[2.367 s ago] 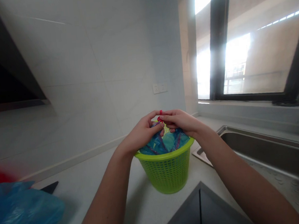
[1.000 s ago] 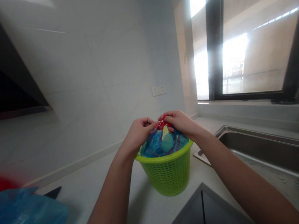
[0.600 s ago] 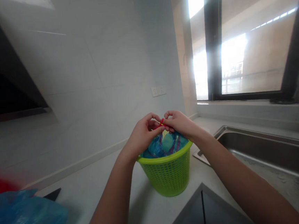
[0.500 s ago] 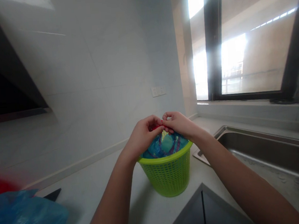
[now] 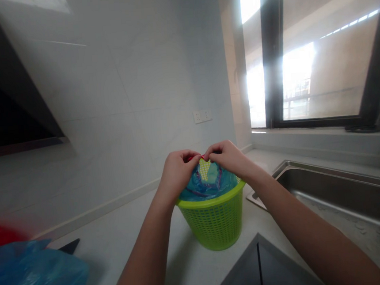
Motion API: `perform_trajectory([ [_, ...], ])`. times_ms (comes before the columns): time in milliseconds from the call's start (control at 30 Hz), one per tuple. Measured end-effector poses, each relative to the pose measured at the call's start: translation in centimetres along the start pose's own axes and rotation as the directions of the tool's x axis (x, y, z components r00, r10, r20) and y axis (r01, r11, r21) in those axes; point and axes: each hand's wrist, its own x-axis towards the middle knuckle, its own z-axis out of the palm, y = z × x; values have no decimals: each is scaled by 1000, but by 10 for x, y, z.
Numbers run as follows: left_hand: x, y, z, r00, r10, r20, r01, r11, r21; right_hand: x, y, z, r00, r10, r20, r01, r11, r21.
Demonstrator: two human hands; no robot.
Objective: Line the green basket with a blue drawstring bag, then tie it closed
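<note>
A light green plastic basket (image 5: 213, 224) with holes in its wall stands upright in front of me. Inside it lies a thin blue plastic bag (image 5: 197, 189), partly see-through, with dark purplish lines across it. Over the far side of the rim, my left hand (image 5: 178, 170) pinches a narrow red strip (image 5: 202, 157) that looks like the bag's drawstring. My right hand (image 5: 228, 157) pinches the same strip just to the right. Both hands are closed, thumb against fingers, with their fingertips close together. Most of the strip is hidden behind the fingers.
At the left front edge sits a crumpled blue plastic bag (image 5: 38, 275), with a blurred red thing (image 5: 0, 234) behind it. A steel sink (image 5: 340, 187) is set in the counter (image 5: 125, 237) at right. A dark grey flat-sided object (image 5: 259, 271) is in front of the basket.
My left hand has shifted slightly left, and the fingertips of both hands have drawn a little apart along the red strip. The bag inside the basket looks more opened out.
</note>
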Motion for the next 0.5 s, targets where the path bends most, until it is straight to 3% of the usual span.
perform_trajectory([
  [100, 0, -1, 0, 995, -80, 52, 86, 990, -116, 1, 4, 0, 995, -23, -97, 6, 985, -171],
  [200, 1, -5, -2, 968, -204, 147, 240, 925, -295, -1, 3, 2, 982, -120, -149, 78, 962, -260],
  [367, 3, -11, -6, 919, -264, 294, 379, 797, -470, -4, 1, 6, 959, -280, -39, 251, 906, -341],
  [500, 5, -11, -7, 907, -268, 326, 409, 750, -520, -1, 3, 5, 969, -248, 2, 236, 920, -313],
])
